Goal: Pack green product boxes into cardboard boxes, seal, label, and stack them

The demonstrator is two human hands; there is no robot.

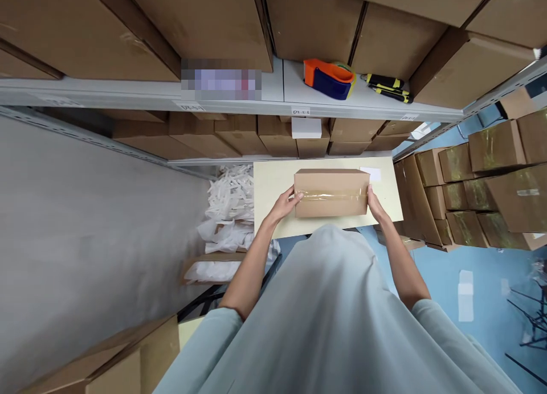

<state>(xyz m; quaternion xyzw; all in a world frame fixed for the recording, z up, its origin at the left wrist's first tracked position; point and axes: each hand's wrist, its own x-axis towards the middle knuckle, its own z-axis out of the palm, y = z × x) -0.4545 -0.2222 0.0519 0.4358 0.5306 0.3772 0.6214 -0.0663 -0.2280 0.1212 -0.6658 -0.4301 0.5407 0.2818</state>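
A brown cardboard box [331,196], with a strip of clear tape along its side, is at the pale yellow table [273,226]. My left hand [285,204] grips the box's left end, its thumb on the near side. At the opposite end my right hand [375,204] presses against the box, most of its fingers out of sight. Whether the box rests on the tabletop or is slightly raised, I cannot tell. Behind its right corner lies a small white paper [371,173].
A grey shelf [273,92] ahead holds cardboard boxes, an orange and blue tape dispenser [329,79] and yellow-black utility knives [388,87]. White packing scraps [231,197] are heaped left of the table. Taped boxes [474,183] are stacked on the right, beside a blue floor [436,291].
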